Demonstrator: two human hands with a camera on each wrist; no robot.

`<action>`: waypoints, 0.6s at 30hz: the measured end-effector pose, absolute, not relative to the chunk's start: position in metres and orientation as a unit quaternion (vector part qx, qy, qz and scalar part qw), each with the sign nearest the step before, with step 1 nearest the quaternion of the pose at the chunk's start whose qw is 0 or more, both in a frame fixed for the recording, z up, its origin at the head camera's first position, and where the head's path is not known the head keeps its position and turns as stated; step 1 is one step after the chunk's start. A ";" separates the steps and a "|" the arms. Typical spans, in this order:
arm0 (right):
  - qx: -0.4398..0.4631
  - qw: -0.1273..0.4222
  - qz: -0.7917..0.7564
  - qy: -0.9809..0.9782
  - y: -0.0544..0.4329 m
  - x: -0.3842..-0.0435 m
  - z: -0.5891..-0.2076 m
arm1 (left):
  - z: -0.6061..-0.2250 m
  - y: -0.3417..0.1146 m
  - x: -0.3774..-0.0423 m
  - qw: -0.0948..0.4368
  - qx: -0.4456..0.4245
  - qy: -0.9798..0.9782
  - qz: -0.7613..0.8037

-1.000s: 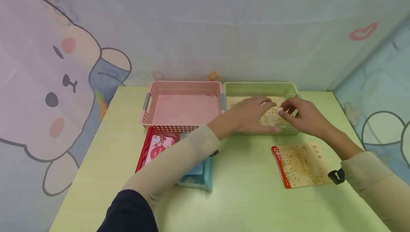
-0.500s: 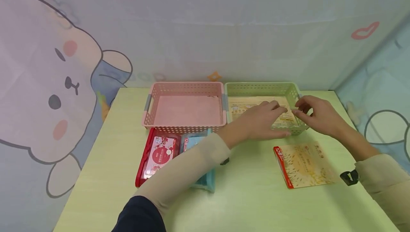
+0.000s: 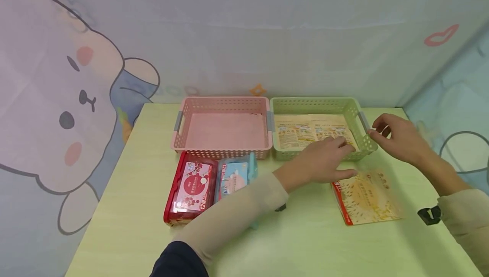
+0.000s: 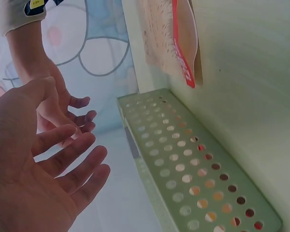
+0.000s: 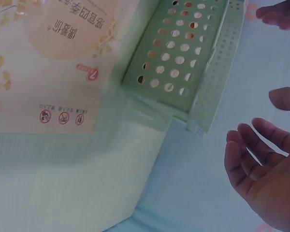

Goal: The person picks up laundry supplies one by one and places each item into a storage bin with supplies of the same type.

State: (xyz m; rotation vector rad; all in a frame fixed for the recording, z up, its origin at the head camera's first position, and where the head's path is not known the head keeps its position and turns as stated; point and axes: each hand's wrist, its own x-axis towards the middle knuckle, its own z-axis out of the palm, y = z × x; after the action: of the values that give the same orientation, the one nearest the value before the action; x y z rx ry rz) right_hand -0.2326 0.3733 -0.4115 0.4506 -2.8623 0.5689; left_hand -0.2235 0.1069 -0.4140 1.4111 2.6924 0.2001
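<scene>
Red and blue packs: nearest, the red-edged clear pack (image 3: 194, 185) and the blue-edged clear pack (image 3: 234, 175) lie side by side before the pink basket (image 3: 223, 148); the left sleeve (image 3: 229, 213) covers part of the blue one.
Loose packet: one beige packet (image 3: 366, 200) with red edge strip lies on the pale table (image 3: 298, 243), in front of the green basket (image 3: 313, 106) and apart from it.
Left hand (image 3: 324, 161): between loose packet and green basket; its fingers are loosely bent and grasp nothing.
Right hand (image 3: 401, 139): just beside the grey handle (image 3: 363, 120), relaxed and holding nothing.
Green basket: inside, two beige packets (image 3: 294, 131) lie next to each other.
Pink basket: touching or nearly touching the green one; I cannot tell which.
Step in hand: I judge it a pause between grasps, with two packets laid in the basket.
Next reach: taking the loose packet would ask for fingertips under its thin edge, without bending it.
</scene>
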 end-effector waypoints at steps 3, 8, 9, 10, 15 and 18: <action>0.150 0.093 0.190 -0.966 0.380 -0.231 -0.413 | -0.417 0.113 -0.220 0.054 0.461 0.884 0.058; 0.141 0.085 0.196 -0.967 0.390 -0.228 -0.414 | -0.424 0.123 -0.217 0.069 0.453 0.887 0.054; 0.136 0.081 0.199 -0.967 0.391 -0.227 -0.414 | -0.425 0.124 -0.217 0.075 0.450 0.888 0.056; 0.131 0.076 0.203 -0.967 0.393 -0.227 -0.415 | -0.426 0.126 -0.217 0.082 0.446 0.889 0.058; 0.108 0.057 0.205 -0.971 0.400 -0.227 -0.418 | -0.434 0.134 -0.215 0.114 0.431 0.894 0.049; 0.096 0.046 0.202 -0.974 0.405 -0.228 -0.422 | -0.440 0.138 -0.214 0.123 0.437 0.890 0.042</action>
State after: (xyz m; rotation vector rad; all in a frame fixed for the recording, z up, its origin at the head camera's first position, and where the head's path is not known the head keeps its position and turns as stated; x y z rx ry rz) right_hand -0.2277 0.4049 -0.4217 0.2923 -2.9715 0.6165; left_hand -0.2142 0.1376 -0.4395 1.2744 2.5954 0.1236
